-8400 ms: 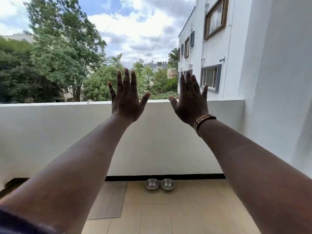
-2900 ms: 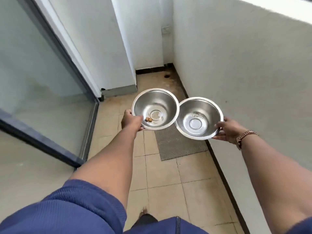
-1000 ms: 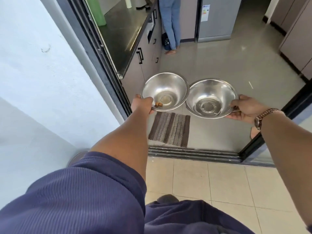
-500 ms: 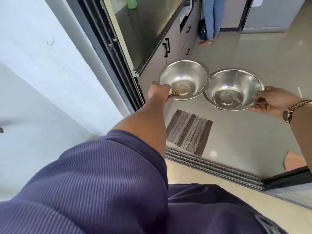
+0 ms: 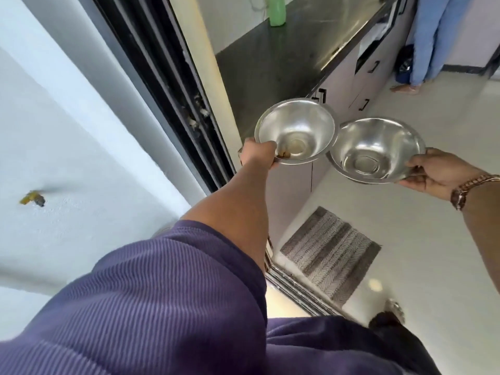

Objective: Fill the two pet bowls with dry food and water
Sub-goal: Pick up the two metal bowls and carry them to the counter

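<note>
I hold two shiny steel pet bowls out in front of me, side by side, rims touching. My left hand (image 5: 258,155) grips the near rim of the left bowl (image 5: 296,131), which has a few brown kibble bits at its bottom by my thumb. My right hand (image 5: 435,173), with a watch on the wrist, grips the right rim of the right bowl (image 5: 376,148), which looks empty. Both bowls hang in the air over the doorway into a kitchen.
A black sliding-door frame (image 5: 167,85) and white wall (image 5: 67,131) stand on my left. Beyond are a dark countertop (image 5: 278,58) with a green bottle (image 5: 277,10), grey cabinets, a striped mat (image 5: 331,255) past the door track, and another person's legs (image 5: 430,41) at the top right.
I have stepped closer to the doorway with both bowls held the same way. The counter and door frame are nearer and the view has tilted to the left.
</note>
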